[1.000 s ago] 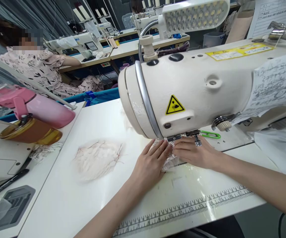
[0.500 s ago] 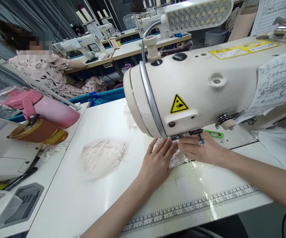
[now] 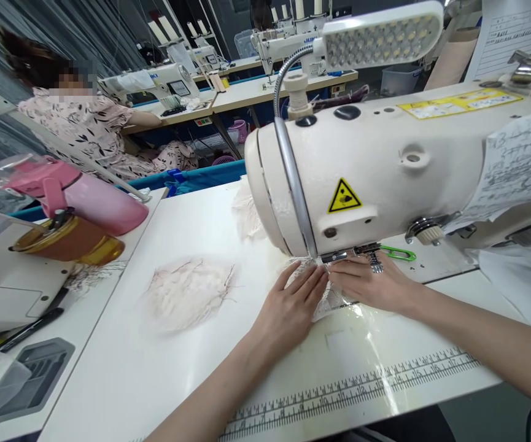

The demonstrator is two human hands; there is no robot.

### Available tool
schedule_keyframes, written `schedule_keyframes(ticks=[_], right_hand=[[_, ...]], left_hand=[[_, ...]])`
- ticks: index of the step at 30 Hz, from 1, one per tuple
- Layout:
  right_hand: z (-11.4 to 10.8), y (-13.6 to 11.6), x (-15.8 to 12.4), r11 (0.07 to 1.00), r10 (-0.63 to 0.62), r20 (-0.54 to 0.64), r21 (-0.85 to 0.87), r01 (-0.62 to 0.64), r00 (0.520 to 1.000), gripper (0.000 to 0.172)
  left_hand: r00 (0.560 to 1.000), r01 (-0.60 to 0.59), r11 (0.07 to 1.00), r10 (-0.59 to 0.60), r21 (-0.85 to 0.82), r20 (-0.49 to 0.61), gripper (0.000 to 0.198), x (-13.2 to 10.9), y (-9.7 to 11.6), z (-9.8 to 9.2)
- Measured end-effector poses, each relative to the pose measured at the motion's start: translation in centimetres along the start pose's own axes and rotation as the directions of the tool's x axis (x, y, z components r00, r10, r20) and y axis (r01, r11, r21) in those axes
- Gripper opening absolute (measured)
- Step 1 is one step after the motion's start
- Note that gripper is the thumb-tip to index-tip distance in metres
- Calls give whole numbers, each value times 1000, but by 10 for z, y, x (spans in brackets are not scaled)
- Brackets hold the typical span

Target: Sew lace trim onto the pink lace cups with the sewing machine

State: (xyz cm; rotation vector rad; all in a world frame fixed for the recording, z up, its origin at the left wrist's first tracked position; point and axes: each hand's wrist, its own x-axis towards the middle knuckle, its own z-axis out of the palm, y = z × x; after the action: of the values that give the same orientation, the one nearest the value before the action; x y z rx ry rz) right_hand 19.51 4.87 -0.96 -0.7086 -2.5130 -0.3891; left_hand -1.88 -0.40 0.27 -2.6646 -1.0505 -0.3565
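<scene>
My left hand (image 3: 293, 301) lies flat with stretched fingers on a piece of white lace (image 3: 325, 301), just left of the needle area of a cream sewing machine (image 3: 371, 159). From the other side, my right hand (image 3: 375, 279) reaches in under the machine head, its extended fingers resting on the same lace. The fingertips of both hands almost meet. The machine head and my fingers hide most of the lace and the needle. Behind my right hand lies a green thread snipper (image 3: 398, 252).
A pale lace pile (image 3: 191, 291) with loose threads lies left on the white table (image 3: 122, 374). More pale fabric (image 3: 249, 212) sits behind the machine head. A pink bottle (image 3: 104, 199) and an amber cup (image 3: 72, 240) stand left. Another person (image 3: 81, 132) sits beyond.
The view has shifted slightly, so the machine appears farther right. The fingers of my left hand lie closer together on the lace. My right hand stays beside the needle area.
</scene>
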Motion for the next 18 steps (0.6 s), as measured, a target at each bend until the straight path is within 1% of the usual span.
schedule_keyframes(ticks=[3, 6, 9, 13, 18], right_hand=[[-3, -4, 1, 1000, -20, -16, -4, 20, 1000, 24], [-5, -4, 3, 997, -47, 5, 56, 46, 999, 25], [-4, -4, 4, 989, -106, 23, 105, 103, 994, 27], [1, -5, 4, 982, -132, 6, 137, 130, 991, 25], [1, -10, 5, 979, -138, -21, 147, 140, 990, 22]], left_hand=[[999, -25, 1000, 24, 6, 29, 50, -1, -6, -1], [997, -39, 999, 39, -4, 73, 52, -1, -11, -4], [994, -48, 999, 50, -23, 99, 55, -2, -16, -7], [994, -45, 998, 49, -41, 103, 54, -2, -21, -9], [994, -36, 999, 37, -14, 107, 54, -1, -21, -7]])
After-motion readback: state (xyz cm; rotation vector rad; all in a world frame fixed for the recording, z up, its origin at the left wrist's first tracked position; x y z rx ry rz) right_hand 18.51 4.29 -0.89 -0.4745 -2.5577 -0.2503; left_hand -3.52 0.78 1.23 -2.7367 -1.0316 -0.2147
